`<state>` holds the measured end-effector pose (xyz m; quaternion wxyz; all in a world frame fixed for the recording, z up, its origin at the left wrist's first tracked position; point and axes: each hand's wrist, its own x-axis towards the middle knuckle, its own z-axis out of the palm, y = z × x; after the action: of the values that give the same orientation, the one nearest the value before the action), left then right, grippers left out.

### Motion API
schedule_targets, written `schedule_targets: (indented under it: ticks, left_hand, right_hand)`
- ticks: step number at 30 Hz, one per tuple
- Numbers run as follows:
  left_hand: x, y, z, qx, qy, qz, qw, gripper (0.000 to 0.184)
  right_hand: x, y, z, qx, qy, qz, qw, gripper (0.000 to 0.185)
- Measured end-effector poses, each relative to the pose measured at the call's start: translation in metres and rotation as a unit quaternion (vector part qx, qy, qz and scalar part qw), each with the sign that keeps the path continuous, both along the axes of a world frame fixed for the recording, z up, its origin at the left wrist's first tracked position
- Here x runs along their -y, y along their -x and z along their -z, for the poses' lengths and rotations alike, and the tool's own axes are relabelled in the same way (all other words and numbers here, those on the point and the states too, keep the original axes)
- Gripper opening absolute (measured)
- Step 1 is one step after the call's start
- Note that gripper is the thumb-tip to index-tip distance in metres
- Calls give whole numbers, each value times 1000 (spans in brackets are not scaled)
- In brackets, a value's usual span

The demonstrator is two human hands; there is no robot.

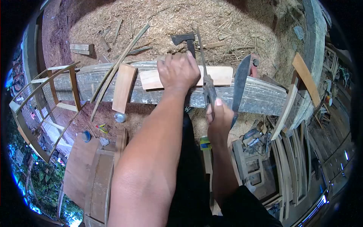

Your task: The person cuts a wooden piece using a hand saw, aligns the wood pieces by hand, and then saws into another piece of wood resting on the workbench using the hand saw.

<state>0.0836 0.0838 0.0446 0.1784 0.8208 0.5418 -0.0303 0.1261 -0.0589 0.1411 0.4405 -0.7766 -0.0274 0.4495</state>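
Observation:
My left hand (177,72) presses down on a short pale wooden board (221,75), its fingers curled over the far edge. This board lies across a weathered grey beam (261,96). In my right hand (220,119) is the handle of a handsaw (209,89). Its narrow blade, seen nearly edge-on, points away from me and crosses the board just right of my left hand. Beyond the left hand lies an axe (184,38), its handle partly hidden. A machete (240,81) rests slantwise over the beam to the right of the saw.
Another wooden block (124,85) and long thin strips (120,62) lie across the beam on the left. A slatted wooden frame (45,106) stands at far left. Curved wooden pieces (306,79) lean at the right end. Shavings (159,19) cover the ground beyond.

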Motion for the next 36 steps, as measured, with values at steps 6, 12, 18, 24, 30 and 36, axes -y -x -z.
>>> schedule_targets:
  ticks: [6, 12, 18, 24, 30, 36]
  left_hand:
    - [2, 3, 5, 50, -50, 22, 997, 28]
    - [3, 4, 3, 43, -29, 22, 998, 26]
    - [0, 8, 2, 58, -45, 24, 997, 27]
    - [-8, 1, 4, 16, -60, -26, 998, 35]
    - [-7, -2, 4, 7, -23, -53, 998, 39]
    - [-8, -3, 2, 19, -31, -52, 998, 38]
  right_hand:
    - [-2, 3, 1, -23, 12, 63, 998, 51]
    - [-21, -18, -12, -48, 36, 5, 998, 56]
    - [-17, -12, -8, -11, -6, -7, 1000, 49]
    - [-5, -7, 20, -3, -37, -35, 999, 40]
    - [39, -7, -7, -71, -78, -59, 993, 39]
    - [81, 5, -76, -34, 12, -50, 998, 45]
